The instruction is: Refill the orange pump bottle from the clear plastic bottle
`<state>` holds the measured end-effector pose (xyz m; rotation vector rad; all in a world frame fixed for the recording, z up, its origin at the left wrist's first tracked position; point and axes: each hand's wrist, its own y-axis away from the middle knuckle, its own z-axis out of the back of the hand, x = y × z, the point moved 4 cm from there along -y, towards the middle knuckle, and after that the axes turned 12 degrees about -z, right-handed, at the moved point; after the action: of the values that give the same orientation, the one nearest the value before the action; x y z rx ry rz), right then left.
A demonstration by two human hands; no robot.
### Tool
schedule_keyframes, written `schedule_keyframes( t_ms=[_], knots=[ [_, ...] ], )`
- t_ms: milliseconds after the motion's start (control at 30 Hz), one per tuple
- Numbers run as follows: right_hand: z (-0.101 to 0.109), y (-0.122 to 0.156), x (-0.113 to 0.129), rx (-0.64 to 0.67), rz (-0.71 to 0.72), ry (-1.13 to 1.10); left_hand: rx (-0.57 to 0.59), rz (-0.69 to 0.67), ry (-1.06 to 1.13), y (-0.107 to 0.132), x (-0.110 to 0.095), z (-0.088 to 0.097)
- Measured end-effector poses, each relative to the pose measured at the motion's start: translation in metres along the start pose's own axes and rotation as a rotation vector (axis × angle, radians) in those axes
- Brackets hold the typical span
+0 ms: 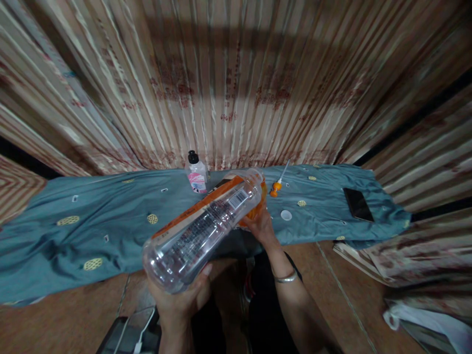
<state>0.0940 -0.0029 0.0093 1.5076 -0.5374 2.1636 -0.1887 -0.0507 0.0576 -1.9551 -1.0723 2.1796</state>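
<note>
Gleaming in clear, hard plastic, the large bottle [206, 231] has a rounded base, a ribbed body and a narrow neck. Ridged, wavy curtain [228, 73] folds printed with reddish motifs rise beyond the fingers; rumpled teal cloth [125, 211] with yellow pineapple-like prints covers the surface beneath, and brown tiled floor [332, 275] shows on the near side of them. The large bottle slants between both hands, its base cupped in the left hand [180, 297] — thumb along its near side — and its mouth just above the right fingers. Its label is orange and cream, with a barcode near the neck. The right hand [263, 225], a smooth silver bangle [286, 277] at its wrist, grips an orange container [252, 213], partly hidden behind the neck. Just right of those fingers lie an orange pump [276, 188] and a white disc [286, 215]; well to their right, a flat black phone [357, 204]. Beyond the left fingers stands a black-capped, pink-labelled bottle [196, 174].
</note>
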Motion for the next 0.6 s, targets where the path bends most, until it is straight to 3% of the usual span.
schedule_keyframes(
  t_ms=[267,600],
  knots=[
    [-0.0009,-0.0003,-0.0022,-0.025,0.019,0.018,0.023,0.020,-0.009,0.0008,0.0010,0.0011],
    [0.0023,0.0016,0.0028,0.033,0.072,0.027,0.024,-0.036,-0.001,-0.0020,-0.0035,-0.0016]
  ],
)
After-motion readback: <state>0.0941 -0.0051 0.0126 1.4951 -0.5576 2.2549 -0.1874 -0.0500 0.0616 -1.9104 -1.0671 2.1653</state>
